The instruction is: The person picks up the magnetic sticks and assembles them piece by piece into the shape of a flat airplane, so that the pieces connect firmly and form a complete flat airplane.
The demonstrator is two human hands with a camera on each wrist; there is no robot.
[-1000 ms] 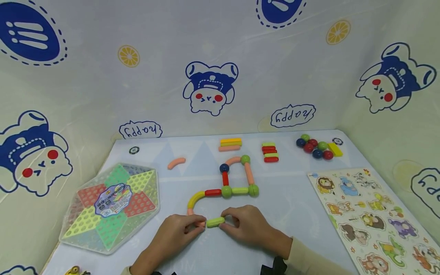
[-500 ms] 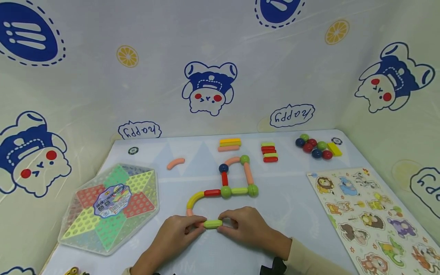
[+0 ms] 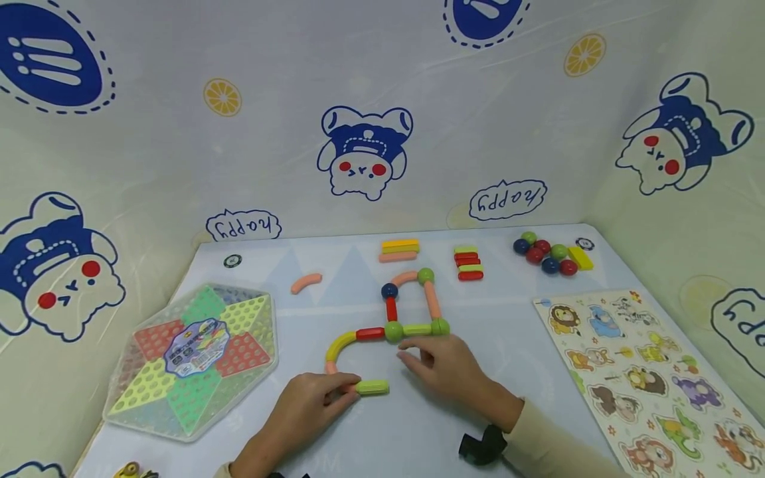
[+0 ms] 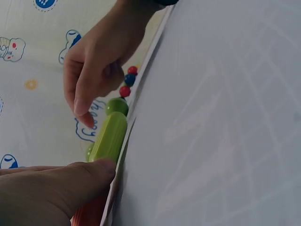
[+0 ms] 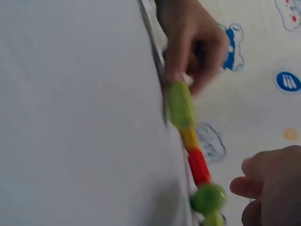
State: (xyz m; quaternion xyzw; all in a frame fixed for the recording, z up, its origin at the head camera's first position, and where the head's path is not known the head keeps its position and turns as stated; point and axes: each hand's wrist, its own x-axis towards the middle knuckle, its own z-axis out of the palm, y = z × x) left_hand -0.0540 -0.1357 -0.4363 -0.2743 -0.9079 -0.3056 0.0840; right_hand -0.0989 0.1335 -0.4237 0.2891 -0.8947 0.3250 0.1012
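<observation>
My left hand [image 3: 307, 406] pinches the pink rod [image 4: 91, 212] where it meets a ribbed green rod [image 3: 373, 387], whose right end sticks out free. This rod chain continues through a yellow curved rod [image 3: 339, 346] and a red rod [image 3: 370, 334] to a green ball [image 3: 393, 331]. From there a closed shape of rods and balls extends, with a blue ball [image 3: 390, 291] and a pink straight rod [image 3: 432, 300]. My right hand [image 3: 451, 370] holds nothing, its fingers loosely bent just below the shape's lower green rod [image 3: 416, 330].
A loose pink curved rod [image 3: 307, 283] lies at the back left. Stacked rods [image 3: 469, 264] and several coloured balls [image 3: 550, 265] stand at the back. A clear hexagonal box [image 3: 269, 362] sits left, an animal sticker sheet [image 3: 642, 385] right. A black object [image 3: 483, 446] is by the right sleeve.
My right hand pushed the green rod left against the pink one, then let go and moved up and right toward the shape. The left hand has kept its pinch in place.
</observation>
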